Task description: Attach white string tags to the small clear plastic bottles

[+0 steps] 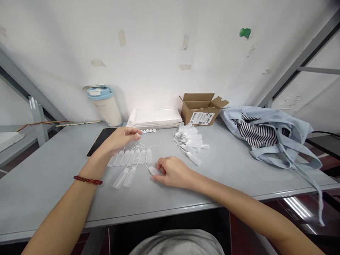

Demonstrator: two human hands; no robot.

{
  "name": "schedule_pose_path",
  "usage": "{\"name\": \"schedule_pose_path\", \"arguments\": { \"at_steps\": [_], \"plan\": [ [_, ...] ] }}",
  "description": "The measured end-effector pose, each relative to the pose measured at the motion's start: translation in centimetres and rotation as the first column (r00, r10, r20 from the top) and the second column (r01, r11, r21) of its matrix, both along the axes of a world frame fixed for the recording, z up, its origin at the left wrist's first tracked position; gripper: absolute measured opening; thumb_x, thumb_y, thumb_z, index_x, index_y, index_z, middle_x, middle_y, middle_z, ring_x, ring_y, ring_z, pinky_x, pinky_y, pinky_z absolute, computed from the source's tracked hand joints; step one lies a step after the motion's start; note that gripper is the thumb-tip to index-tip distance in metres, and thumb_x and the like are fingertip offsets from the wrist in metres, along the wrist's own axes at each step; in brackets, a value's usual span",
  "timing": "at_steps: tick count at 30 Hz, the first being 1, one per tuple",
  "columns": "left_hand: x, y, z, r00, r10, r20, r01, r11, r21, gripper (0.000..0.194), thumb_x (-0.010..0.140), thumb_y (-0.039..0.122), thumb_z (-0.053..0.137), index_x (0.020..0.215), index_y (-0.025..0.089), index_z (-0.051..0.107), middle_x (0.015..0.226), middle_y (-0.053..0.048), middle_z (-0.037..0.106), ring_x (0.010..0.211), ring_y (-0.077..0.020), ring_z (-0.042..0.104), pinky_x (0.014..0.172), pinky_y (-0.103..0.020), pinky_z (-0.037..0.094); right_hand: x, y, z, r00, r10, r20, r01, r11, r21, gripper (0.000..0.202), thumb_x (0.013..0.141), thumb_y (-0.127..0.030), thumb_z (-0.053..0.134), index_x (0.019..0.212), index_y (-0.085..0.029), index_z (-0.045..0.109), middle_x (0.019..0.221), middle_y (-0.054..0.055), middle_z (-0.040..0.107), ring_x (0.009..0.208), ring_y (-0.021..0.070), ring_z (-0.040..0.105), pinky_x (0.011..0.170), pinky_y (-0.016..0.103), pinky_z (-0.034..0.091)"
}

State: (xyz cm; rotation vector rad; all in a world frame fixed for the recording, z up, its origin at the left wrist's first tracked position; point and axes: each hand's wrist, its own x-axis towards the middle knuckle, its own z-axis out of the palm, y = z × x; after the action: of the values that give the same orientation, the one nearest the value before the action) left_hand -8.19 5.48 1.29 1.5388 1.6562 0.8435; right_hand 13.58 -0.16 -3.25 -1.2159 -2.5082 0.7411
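- A white wall (154, 46) with tape scraps rises behind a gray counter (212, 184).
- Left of center, the left hand (123, 138) pinches a small white cap (137, 135) at its fingertips, beside a row of caps (149, 130).
- Near center, the right hand (174, 171) grasps a translucent bottle (154, 171) lying on the counter.
- Left of that hand, more bottles (130, 158) lie in a row, two in front.
- Right of center, a bottle pile (191, 140) lies before an open cardboard box (200, 111).
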Motion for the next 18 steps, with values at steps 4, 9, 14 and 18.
{"name": "schedule_pose_path", "arguments": {
  "at_steps": [4, 9, 14, 18],
  "plan": [
    [0.0, 0.1, -0.4, 0.988, 0.02, 0.153, -0.022, 1.0, 0.012, 0.03, 0.061, 0.039, 0.076, 0.085, 0.021, 0.072, 0.09, -0.006, 0.075, 0.105, -0.0283, 0.063, 0.09, -0.036, 0.046, 0.2, 0.3, 0.2, 0.997, 0.041, 0.073, -0.042, 0.999, 0.018, 0.026, 0.077, -0.039, 0.064, 0.067, -0.016, 0.059, 0.061, 0.001, 0.057, 0.053, 0.011, 0.046, 0.051, 0.024, 0.025],
    [0.2, 0.1, -0.5, 0.929, 0.025, 0.37, -0.031, 0.999, 0.01, 0.041, 0.053, 0.041, 0.083, 0.082, 0.016, 0.07, 0.091, -0.009, 0.073, 0.097, -0.0263, 0.066, 0.091, -0.038, 0.048, 0.4, 0.4, 0.7, 0.998, 0.065, 0.022, -0.065, 0.998, -0.024, 0.022, 0.074, -0.033, 0.065, 0.062, -0.016, 0.056, 0.056, -0.002, 0.052, 0.051, 0.0095, 0.042, 0.051, 0.024, 0.026],
    [0.8, -0.1, -0.2, 0.917, 0.001, 0.398, -0.05, 0.992, 0.112, 0.043, 0.051, 0.044, 0.083, 0.079, 0.015, 0.067, 0.09, -0.008, 0.07, 0.09, -0.0219, 0.064, 0.085, -0.036, 0.05, 1.1, 1.0, 1.4, 0.973, 0.018, -0.23, -0.051, 0.989, -0.137, 0.016, 0.076, -0.029, 0.063, 0.07, -0.016, 0.058, 0.061, -0.003, 0.054, 0.055, 0.0085, 0.046, 0.053, 0.021, 0.033],
    [1.2, -0.1, -0.4, 0.902, -0.015, 0.432, -0.05, 0.989, 0.138, 0.038, 0.055, 0.041, 0.08, 0.08, 0.016, 0.068, 0.097, -0.008, 0.07, 0.092, -0.0209, 0.062, 0.083, -0.034, 0.049, 1.8, 1.7, 1.9, 0.89, -0.037, -0.455, -0.061, 0.978, -0.199, 0.02, 0.082, -0.036, 0.058, 0.078, -0.016, 0.06, 0.068, -0.002, 0.058, 0.061, 0.0093, 0.049, 0.057, 0.022, 0.037]
  ]
}}
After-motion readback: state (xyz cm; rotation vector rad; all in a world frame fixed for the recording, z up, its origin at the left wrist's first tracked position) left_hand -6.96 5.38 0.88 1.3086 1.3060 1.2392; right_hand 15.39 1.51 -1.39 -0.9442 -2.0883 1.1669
